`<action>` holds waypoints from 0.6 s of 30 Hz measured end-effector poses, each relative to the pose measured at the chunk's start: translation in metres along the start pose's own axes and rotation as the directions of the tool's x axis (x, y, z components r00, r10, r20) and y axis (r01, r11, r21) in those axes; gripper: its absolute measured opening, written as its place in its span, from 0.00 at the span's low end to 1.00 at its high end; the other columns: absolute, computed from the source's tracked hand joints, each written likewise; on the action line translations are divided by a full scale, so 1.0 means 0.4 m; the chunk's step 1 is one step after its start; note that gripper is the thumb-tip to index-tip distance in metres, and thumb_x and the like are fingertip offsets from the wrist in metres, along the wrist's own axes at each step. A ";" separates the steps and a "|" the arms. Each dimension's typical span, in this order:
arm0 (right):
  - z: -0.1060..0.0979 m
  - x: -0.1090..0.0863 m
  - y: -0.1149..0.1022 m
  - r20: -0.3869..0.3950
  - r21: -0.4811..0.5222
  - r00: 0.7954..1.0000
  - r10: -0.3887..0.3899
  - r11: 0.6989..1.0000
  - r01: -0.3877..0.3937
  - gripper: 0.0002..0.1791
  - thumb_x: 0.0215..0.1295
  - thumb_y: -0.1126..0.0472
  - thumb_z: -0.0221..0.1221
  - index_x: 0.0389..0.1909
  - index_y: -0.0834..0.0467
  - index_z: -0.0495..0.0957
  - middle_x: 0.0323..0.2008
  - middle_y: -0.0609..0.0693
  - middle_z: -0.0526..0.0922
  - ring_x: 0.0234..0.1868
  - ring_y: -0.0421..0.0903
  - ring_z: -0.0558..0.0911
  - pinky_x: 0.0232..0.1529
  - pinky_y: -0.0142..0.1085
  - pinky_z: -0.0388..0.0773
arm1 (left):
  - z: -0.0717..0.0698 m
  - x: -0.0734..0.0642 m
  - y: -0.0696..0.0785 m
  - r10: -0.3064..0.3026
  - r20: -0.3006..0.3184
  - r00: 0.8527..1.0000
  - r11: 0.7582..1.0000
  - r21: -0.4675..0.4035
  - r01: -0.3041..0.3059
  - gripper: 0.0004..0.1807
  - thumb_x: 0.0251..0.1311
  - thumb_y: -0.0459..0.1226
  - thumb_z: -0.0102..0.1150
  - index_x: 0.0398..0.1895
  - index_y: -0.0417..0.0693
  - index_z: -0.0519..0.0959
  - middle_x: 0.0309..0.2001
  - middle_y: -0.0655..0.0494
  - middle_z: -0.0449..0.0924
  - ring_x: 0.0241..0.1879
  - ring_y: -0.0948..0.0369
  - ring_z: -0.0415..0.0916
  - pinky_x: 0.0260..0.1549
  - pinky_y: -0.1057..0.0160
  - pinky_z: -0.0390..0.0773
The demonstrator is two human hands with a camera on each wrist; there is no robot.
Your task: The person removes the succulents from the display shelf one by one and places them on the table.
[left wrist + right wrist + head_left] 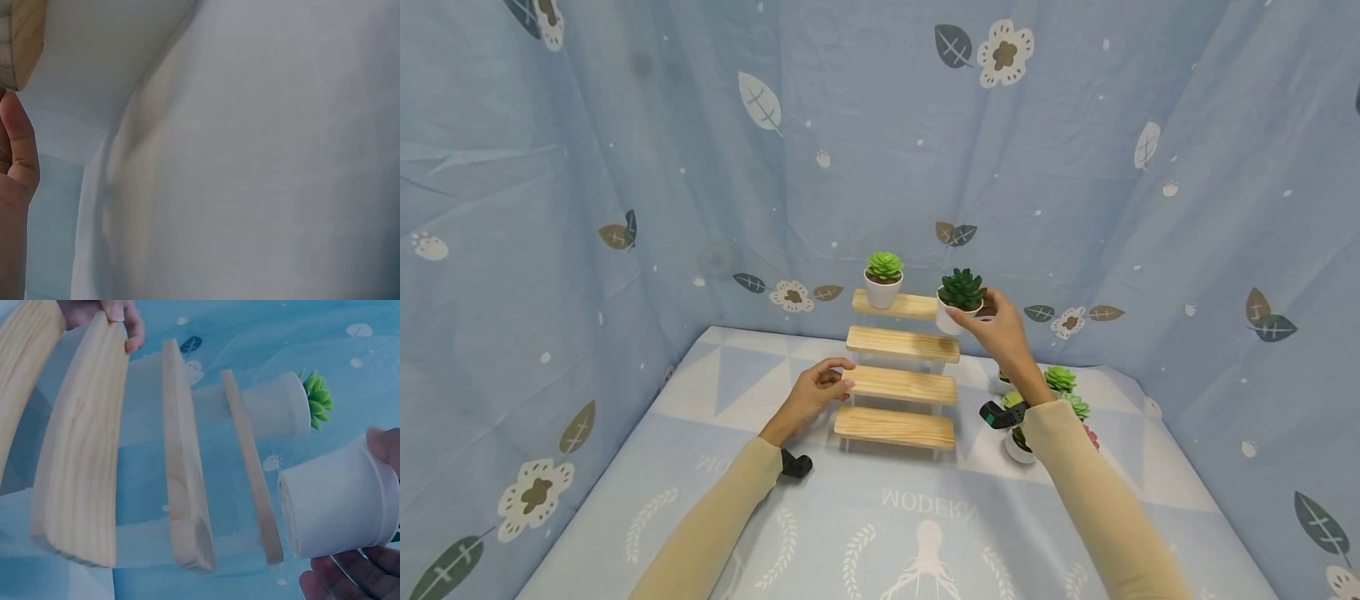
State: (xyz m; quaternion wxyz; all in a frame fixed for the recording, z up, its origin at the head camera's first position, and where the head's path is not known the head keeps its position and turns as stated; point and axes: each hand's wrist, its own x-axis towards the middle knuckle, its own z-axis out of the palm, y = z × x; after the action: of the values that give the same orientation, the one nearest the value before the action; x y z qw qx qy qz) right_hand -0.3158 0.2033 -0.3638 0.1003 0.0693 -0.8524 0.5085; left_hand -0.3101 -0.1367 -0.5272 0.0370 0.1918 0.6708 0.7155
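Note:
My right hand (1002,332) holds a dark green potted succulent (962,288) by its white pot, beside the right end of the top step of a wooden tiered stand (901,384). In the right wrist view the tilted pot (334,497) comes close to the top board (253,469), with thumb and fingers on either side of it. A light green potted succulent (883,280) stands upright on the left part of the top step. My left hand (812,395) pinches the left end of the second step from the bottom, also seen in the right wrist view.
Several more potted succulents (1060,379) are grouped on the table to the right of the stand, partly hidden behind my right forearm. A patterned cloth (820,533) covers the table. Blue curtains (880,125) hang close behind and at both sides.

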 end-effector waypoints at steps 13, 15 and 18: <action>-0.056 -0.061 0.033 0.021 -0.028 0.999 0.046 0.999 -0.045 0.60 0.55 0.28 0.69 0.78 0.57 0.57 0.63 0.58 0.71 0.63 0.59 0.75 0.58 0.54 0.78 | -0.002 -0.002 -0.001 0.014 0.004 1.000 1.000 0.024 -0.014 0.21 0.69 0.41 0.67 0.62 0.47 0.77 0.44 0.44 0.80 0.44 0.48 0.83 0.48 0.51 0.85; -0.065 -0.072 0.037 0.019 -0.033 0.999 0.045 0.998 -0.044 0.58 0.56 0.29 0.69 0.78 0.57 0.58 0.62 0.59 0.72 0.63 0.60 0.75 0.58 0.55 0.78 | -0.003 -0.001 -0.002 0.011 0.000 1.000 1.000 0.024 -0.011 0.21 0.69 0.41 0.68 0.62 0.48 0.78 0.44 0.43 0.80 0.44 0.48 0.83 0.49 0.51 0.85; -0.078 -0.092 0.042 0.015 -0.036 0.999 0.049 0.998 -0.049 0.58 0.58 0.30 0.69 0.79 0.57 0.56 0.64 0.60 0.71 0.64 0.61 0.75 0.58 0.56 0.78 | -0.004 0.000 -0.004 0.010 0.000 1.000 1.000 0.023 -0.010 0.21 0.68 0.42 0.68 0.62 0.48 0.78 0.44 0.43 0.80 0.43 0.49 0.83 0.49 0.51 0.85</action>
State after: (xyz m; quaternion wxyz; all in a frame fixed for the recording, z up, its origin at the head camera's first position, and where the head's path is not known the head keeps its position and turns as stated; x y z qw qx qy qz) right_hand -0.2805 0.2395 -0.3725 0.0823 0.0505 -0.8634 0.4952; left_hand -0.3108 -0.1379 -0.5288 0.0313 0.1954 0.6782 0.7077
